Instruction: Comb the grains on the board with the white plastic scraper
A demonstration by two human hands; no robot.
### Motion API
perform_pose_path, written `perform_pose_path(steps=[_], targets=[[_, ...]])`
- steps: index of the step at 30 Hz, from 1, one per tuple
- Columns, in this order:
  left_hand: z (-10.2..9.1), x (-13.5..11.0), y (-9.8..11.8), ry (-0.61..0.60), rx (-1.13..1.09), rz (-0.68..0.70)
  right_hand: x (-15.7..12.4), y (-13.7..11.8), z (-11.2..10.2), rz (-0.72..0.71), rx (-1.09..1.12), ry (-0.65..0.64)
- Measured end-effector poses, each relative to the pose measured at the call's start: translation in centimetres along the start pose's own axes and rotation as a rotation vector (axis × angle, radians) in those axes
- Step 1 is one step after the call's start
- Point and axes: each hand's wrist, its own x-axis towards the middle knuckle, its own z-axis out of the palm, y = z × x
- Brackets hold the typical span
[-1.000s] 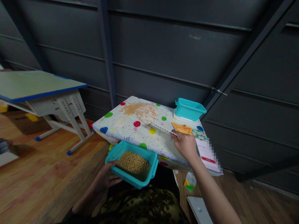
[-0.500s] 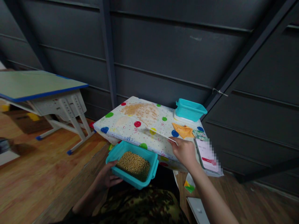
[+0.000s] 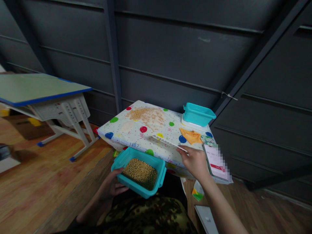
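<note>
My left hand (image 3: pixel 114 182) grips the near left wall of a turquoise plastic container (image 3: pixel 159 182), thumb over the rim and fingers below. Round yellow beans, like soybeans (image 3: pixel 137 169), lie in it, looking darker green at the near right. The container is held before the table's front edge. My right hand (image 3: pixel 193 159) is closed on the end of a thin white slotted tool (image 3: pixel 164 140). Its far end points left above the tablecloth, seen almost edge-on. Beyond it, yellow beans (image 3: pixel 138 113) and paler bits (image 3: pixel 156 117) are spread over the cloth.
A second turquoise container (image 3: pixel 198 115) stands on something white at the table's back right. An orange cloth (image 3: pixel 191 136) and a phone (image 3: pixel 215 162) lie on the right of the balloon-print tablecloth (image 3: pixel 122 130). A dark wall (image 3: pixel 168 48) rises behind; another desk (image 3: pixel 44 87) stands left.
The white tool has rolled slightly in my right hand, so more of its slotted face shows. The container in my left hand has shifted very slightly right.
</note>
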Motion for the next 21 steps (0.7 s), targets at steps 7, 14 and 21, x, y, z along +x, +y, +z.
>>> perform_pose_path(steps=[7, 14, 21], targets=[[-0.3, -0.4, -0.6, -0.029, -0.013, 0.078, 0.0, 0.3, 0.0, 0.027, -0.068, -0.024], [-0.5, 0.2, -0.2, -0.042, -0.021, 0.02, -0.5, 0.5, -0.3, 0.001, -0.021, 0.013], [-0.3, 0.5, -0.3, -0.013, -0.046, -0.02, -0.9, -0.2, -0.6, -0.028, 0.008, -0.004]])
